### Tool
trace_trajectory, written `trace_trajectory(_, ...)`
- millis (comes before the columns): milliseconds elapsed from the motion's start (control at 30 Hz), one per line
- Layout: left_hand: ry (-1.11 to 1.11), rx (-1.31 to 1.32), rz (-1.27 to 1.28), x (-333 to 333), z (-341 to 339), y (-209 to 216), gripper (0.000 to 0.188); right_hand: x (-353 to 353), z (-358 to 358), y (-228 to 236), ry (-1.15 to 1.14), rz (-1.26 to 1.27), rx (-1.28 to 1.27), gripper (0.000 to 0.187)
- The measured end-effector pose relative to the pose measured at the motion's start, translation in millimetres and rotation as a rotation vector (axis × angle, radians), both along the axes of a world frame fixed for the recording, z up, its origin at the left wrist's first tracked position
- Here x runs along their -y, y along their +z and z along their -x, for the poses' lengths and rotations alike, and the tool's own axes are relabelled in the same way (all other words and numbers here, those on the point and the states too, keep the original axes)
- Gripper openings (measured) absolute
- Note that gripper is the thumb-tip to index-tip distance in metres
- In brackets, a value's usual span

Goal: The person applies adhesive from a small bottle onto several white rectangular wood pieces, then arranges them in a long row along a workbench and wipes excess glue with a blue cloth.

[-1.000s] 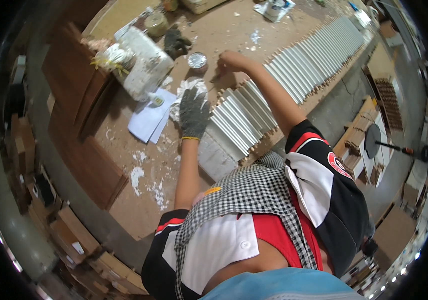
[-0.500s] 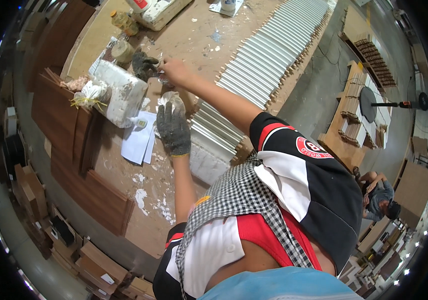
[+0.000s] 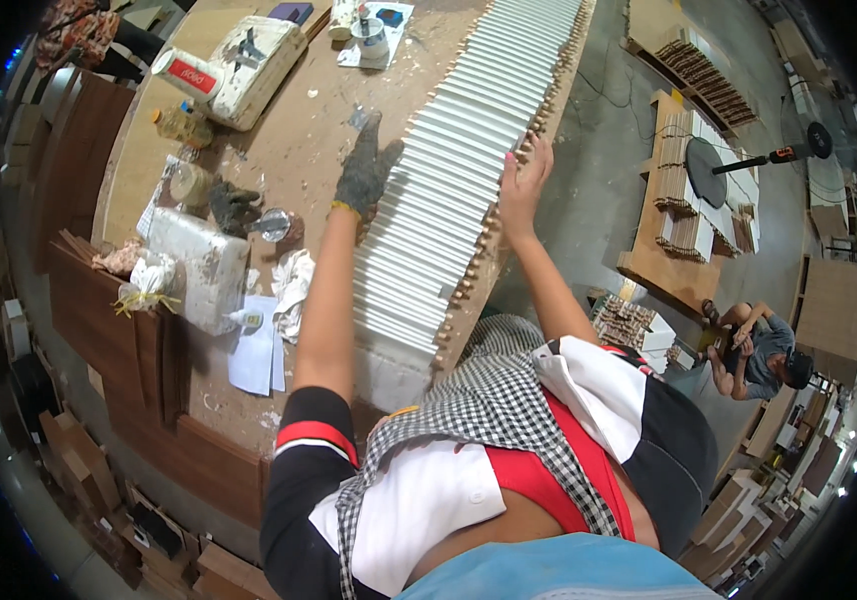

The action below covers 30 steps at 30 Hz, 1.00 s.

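A long row of white slats with brown ends [image 3: 429,225] lies side by side on the worktable. My left hand [image 3: 365,170], in a dark grey work glove, rests against the row's left edge with its fingers stretched out. Bare, my right hand [image 3: 527,185] touches the brown ends along the right edge, fingers extended. The slats lie between the two hands. A crumpled white rag [image 3: 294,290] is left of my left forearm. Farther left lie an empty dark glove [image 3: 234,207] and a small clear container [image 3: 274,225].
A stained white block [image 3: 199,270], white papers [image 3: 257,355] and a yellowish bottle [image 3: 184,125] stand on the table's left. A white cup [image 3: 371,40] is at the back. Beyond the right edge are a fan [image 3: 706,170] and a seated person [image 3: 764,350].
My right hand has left the loose glove and crossed to the slats' right edge. My left hand has let go of the rag and moved up to their left edge. The view has shifted.
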<state>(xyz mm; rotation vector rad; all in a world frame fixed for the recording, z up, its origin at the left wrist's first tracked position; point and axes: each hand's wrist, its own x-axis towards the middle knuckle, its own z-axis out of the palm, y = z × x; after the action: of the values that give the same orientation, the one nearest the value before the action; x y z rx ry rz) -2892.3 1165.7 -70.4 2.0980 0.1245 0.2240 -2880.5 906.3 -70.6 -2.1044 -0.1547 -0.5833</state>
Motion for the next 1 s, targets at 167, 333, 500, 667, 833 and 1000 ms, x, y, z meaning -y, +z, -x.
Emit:
trace_trajectory(167, -0.257, -0.237, 0.327, 19.1, -68.5, -25.0, 0.083, 15.8, -28.4, -48.0, 0.010, -0.117, -0.261, 0.072)
trace_trajectory(333, -0.278, -0.329, 0.095, 26.0, -70.7, -29.4, 0.076, 14.6, -27.6, -51.4, 0.044, -0.044, -0.314, 0.072)
trace_trajectory(500, -0.069, -0.284, 0.308, 15.1, -104.3, -32.2, 0.060, 29.1, -61.4, -27.8, 0.052, -0.321, -0.228, 0.069)
trace_trajectory(667, -0.071, -0.372, 0.392, 48.6, -151.5, -5.2, 0.064, 55.6, -140.3, -28.9, -0.010, -0.301, -0.201, 0.069)
trace_trajectory(833, -0.259, -0.374, 0.271, 56.4, -162.5, -20.7, 0.067, 56.0, -160.1, -54.4, -0.081, 0.034, -0.240, 0.067)
trace_trajectory(1000, -0.192, -0.437, 0.441, 48.7, -190.9, 5.6, 0.070, 68.3, -178.3, -50.1, -0.031, -0.348, -0.177, 0.065)
